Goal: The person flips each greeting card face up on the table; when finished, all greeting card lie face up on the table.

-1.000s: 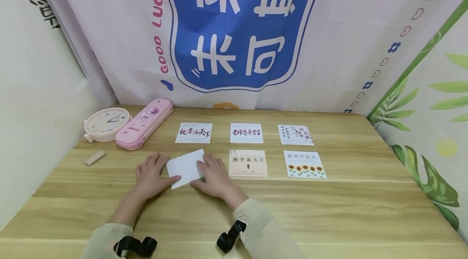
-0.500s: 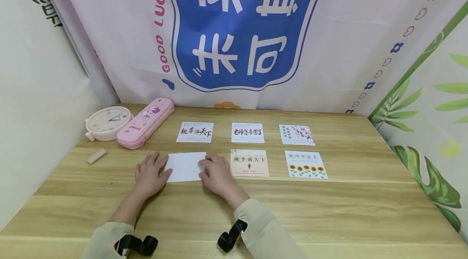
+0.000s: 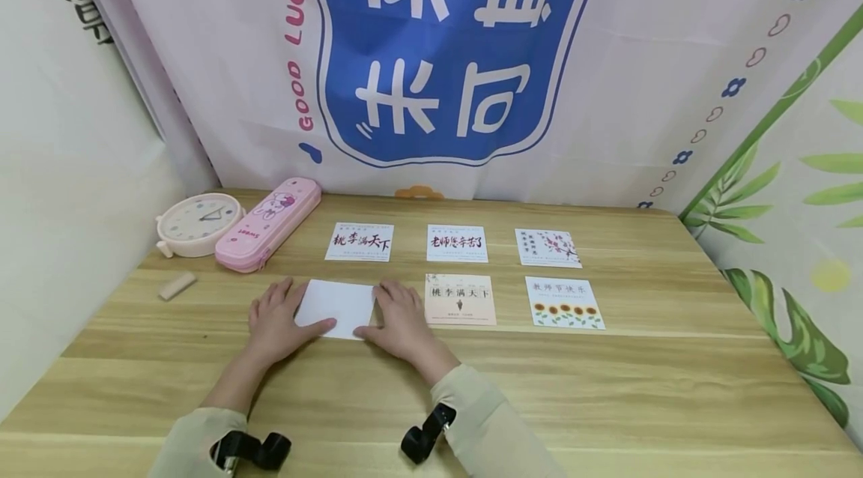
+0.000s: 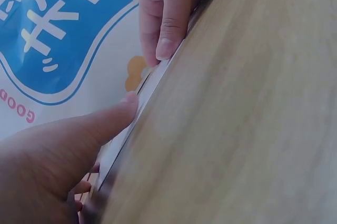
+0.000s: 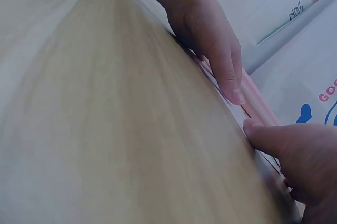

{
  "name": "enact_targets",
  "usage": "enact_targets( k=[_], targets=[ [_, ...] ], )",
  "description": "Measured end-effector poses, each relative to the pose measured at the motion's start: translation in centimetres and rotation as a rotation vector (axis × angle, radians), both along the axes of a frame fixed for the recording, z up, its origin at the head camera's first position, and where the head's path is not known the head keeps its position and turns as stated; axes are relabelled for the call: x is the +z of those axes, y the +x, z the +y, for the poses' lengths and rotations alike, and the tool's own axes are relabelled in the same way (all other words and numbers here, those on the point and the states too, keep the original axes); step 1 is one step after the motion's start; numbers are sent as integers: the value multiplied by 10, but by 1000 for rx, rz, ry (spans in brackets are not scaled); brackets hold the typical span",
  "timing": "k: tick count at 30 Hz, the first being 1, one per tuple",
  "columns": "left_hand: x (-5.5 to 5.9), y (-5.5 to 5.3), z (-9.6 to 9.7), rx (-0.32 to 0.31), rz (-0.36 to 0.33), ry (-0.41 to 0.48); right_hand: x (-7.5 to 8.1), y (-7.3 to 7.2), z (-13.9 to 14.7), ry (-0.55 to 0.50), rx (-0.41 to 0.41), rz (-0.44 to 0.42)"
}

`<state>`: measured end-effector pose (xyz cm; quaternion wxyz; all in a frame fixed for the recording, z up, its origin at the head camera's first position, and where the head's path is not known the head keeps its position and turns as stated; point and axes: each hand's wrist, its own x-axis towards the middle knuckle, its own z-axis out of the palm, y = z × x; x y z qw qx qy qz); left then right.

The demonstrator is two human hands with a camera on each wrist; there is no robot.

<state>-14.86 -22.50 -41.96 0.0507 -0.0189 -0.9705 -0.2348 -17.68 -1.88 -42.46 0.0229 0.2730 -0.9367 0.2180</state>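
A blank white card (image 3: 340, 307) lies on the wooden table between both hands, at the left end of the front row of cards. My left hand (image 3: 278, 319) rests along its left side, fingers extended on the table and thumb over the card's front left part. On the other side, my right hand (image 3: 399, 321) has its fingertips at the card's right edge and its thumb at the front right corner. From the left wrist, the card (image 4: 152, 84) shows edge-on, with the left thumb (image 4: 113, 121) on it. Just right of the right hand lies a beige card (image 3: 461, 317) with Chinese characters.
Behind lie three printed cards, a left one (image 3: 359, 253), a middle one (image 3: 457, 253) and a blossom card (image 3: 539, 257). A sunflower card (image 3: 565, 295) lies front right. A pink pencil case (image 3: 270, 227), round clock (image 3: 201, 225) and small tan block (image 3: 177, 285) stand at left.
The white card has turned from a tilt to nearly square with its row, shifting slightly left. Both thumbs have moved inward over its front part in the last half second.
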Motion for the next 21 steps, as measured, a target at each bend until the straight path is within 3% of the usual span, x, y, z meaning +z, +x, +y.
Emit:
enact_targets(
  k=[6,10,16,21],
  targets=[
    [1,-2,0,19,-45,-16,0,0,-1,22,-12,-14],
    [3,-2,1,17,-56,29,0,-1,-1,26,-18,-23],
    [7,-1,-3,26,20,172,-1,-1,-2,13,-23,-35],
    [9,0,-4,32,59,376,-1,0,-1,-2,-32,-49]
  ],
)
